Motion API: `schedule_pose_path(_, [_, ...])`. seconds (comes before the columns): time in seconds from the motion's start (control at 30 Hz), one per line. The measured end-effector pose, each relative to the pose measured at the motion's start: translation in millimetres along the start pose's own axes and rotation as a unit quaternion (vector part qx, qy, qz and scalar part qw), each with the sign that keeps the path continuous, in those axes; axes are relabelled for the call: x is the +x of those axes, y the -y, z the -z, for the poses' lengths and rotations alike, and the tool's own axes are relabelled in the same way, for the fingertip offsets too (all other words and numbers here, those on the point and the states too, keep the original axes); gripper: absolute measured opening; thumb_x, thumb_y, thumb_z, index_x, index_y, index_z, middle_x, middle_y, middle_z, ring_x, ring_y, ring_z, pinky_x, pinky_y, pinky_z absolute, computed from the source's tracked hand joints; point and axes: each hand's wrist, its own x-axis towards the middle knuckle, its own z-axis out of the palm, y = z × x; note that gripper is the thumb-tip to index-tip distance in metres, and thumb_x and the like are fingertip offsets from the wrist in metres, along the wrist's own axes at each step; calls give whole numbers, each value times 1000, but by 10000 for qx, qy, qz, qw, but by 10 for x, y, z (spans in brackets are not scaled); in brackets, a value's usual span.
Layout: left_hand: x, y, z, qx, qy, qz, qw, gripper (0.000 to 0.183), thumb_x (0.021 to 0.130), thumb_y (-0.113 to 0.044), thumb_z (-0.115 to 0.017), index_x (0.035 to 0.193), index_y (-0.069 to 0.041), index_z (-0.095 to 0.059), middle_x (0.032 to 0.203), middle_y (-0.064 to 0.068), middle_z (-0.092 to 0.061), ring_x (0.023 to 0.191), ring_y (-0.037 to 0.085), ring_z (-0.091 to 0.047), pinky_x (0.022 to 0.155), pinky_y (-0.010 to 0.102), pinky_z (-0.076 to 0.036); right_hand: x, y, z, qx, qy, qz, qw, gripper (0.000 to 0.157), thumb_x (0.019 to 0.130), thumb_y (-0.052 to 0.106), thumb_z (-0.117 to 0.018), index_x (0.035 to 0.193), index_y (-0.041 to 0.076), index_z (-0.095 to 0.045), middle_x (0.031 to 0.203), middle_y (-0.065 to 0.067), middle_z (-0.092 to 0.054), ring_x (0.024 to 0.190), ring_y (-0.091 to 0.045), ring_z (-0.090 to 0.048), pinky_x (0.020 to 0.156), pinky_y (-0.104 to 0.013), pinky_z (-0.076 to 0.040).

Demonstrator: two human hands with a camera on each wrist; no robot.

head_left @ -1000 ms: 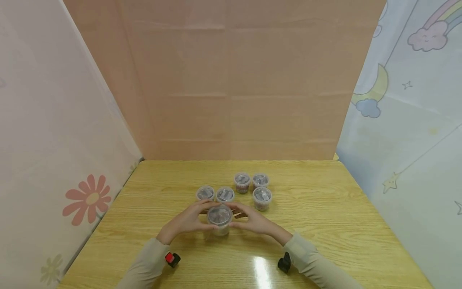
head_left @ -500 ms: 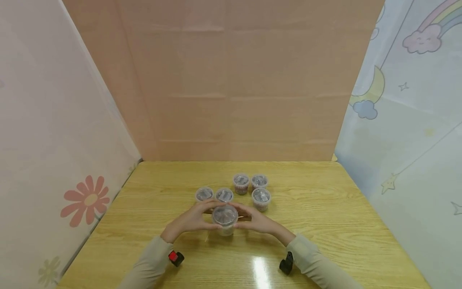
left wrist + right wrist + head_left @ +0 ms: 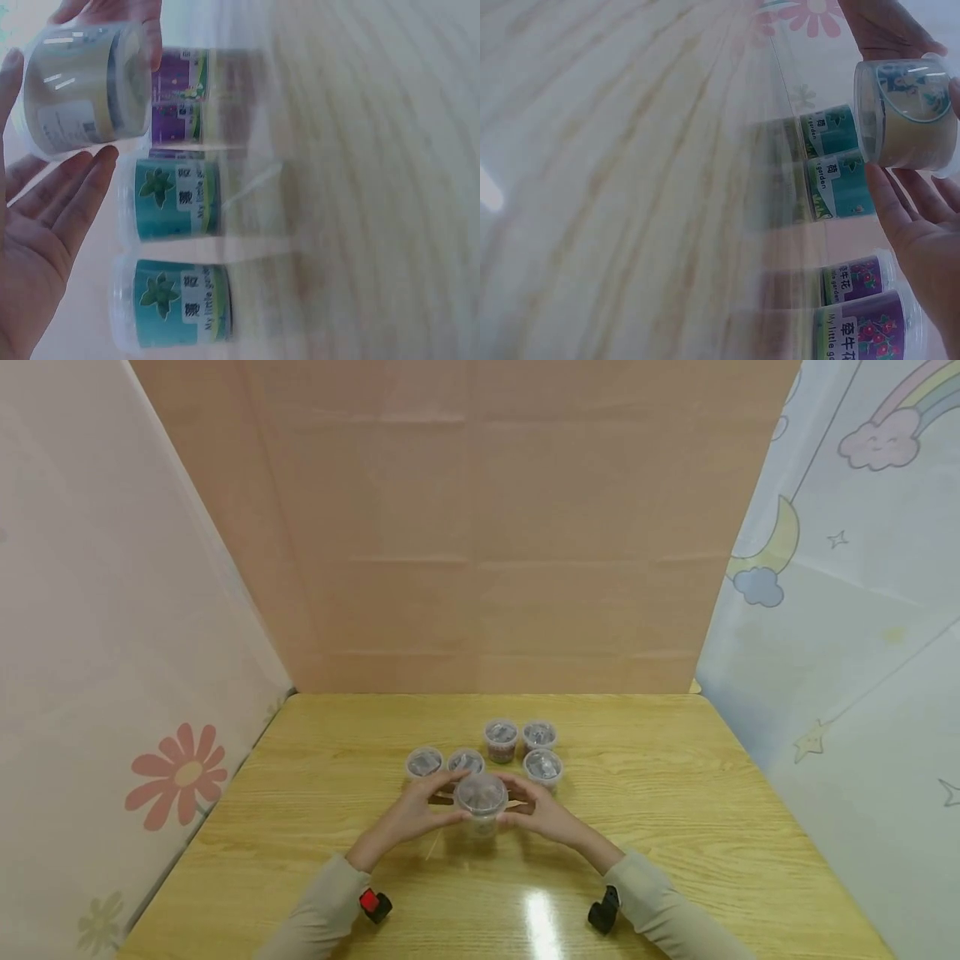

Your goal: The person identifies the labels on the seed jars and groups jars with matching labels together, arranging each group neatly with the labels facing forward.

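A clear lidded plastic tub [image 3: 481,797] with pale contents is held upright between both hands, raised off the table. My left hand [image 3: 411,817] grips its left side, with thumb in front and fingers behind. On the opposite side my right hand [image 3: 547,818] grips it the same way. A label shows on the tub's wall [image 3: 66,124] in the left wrist view. Just behind stand two tubs with green labels, a left one [image 3: 424,763] and a right one [image 3: 467,762], the latter partly hidden by the held tub.
Right of the green ones, several purple-labelled tubs [image 3: 862,326] stand grouped, including a front one [image 3: 543,765] near the right hand. All rest on a wooden table [image 3: 660,827]. A tan panel [image 3: 480,543] rises at the back edge, with patterned sheets [image 3: 90,610] at the sides.
Both hands have carried the clear tub to the right and slightly away from the body, up closer to the standing tubs. The other tubs have stayed put.
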Motion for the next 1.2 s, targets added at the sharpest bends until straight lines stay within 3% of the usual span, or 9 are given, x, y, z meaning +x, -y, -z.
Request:
schedule_pose_path(0.2, [15,-32,-78,-233,-222,149,9994,63,82,-20,-71,137,-3,-44,125,13,-56,101,27,-62,83,44,-53,-11,6,26,-22,-168,14,9999,60,89,4,-60,143,5,-32,136,-19,-44,115,-12,-52,89,-35,-51])
schedule_pose_path(0.33, [24,-202,-55,-420,-179,160,9988,67,81,-15,-72,138,2,-40,127,20,-53,103,35,-60,85,51,-50,-10,125,20,6,-205,40,9998,60,88,1,-61,141,-2,-32,134,-23,-44,113,-13,-54,88,-38,-52])
schedule_pose_path(0.53, [44,-397,-22,-501,-140,198,9984,71,79,-13,-73,138,4,-38,128,23,-51,102,35,-60,85,47,-51,-23,284,6,-84,-390,-146,9991,59,88,3,-62,138,-6,-32,131,-25,-45,109,-11,-54,89,-41,-50])
schedule_pose_path(0.73, [65,-383,-21,-589,-132,225,9979,70,79,-10,-73,138,5,-38,127,23,-51,104,34,-59,86,45,-51,-36,107,56,5,-396,-212,9990,64,87,1,-62,142,1,-30,134,-21,-43,112,-11,-53,92,-47,-47])
schedule_pose_path(0.9, [82,-355,-10,-838,17,310,9960,70,79,-10,-72,139,4,-38,130,22,-49,107,35,-58,86,45,-51,-58,13,119,-12,-156,-109,9998,67,88,5,-63,145,6,-28,136,-18,-43,115,-13,-52,94,-50,-46])
schedule_pose_path(1.07, [107,-331,-20,-1047,129,359,9938,70,81,-11,-71,140,3,-36,130,21,-49,108,35,-57,86,45,-52,-65,25,166,73,-40,-92,9999,69,87,8,-65,146,7,-27,136,-19,-44,115,-14,-53,89,-42,-51])
schedule_pose_path(1.2, [120,-256,-70,-1107,-53,472,9927,68,81,-11,-71,140,0,-38,129,18,-51,108,34,-58,86,38,-52,-65,58,182,-18,-188,-86,9998,68,86,8,-65,144,8,-30,133,-20,-46,112,-12,-55,86,-34,-53])
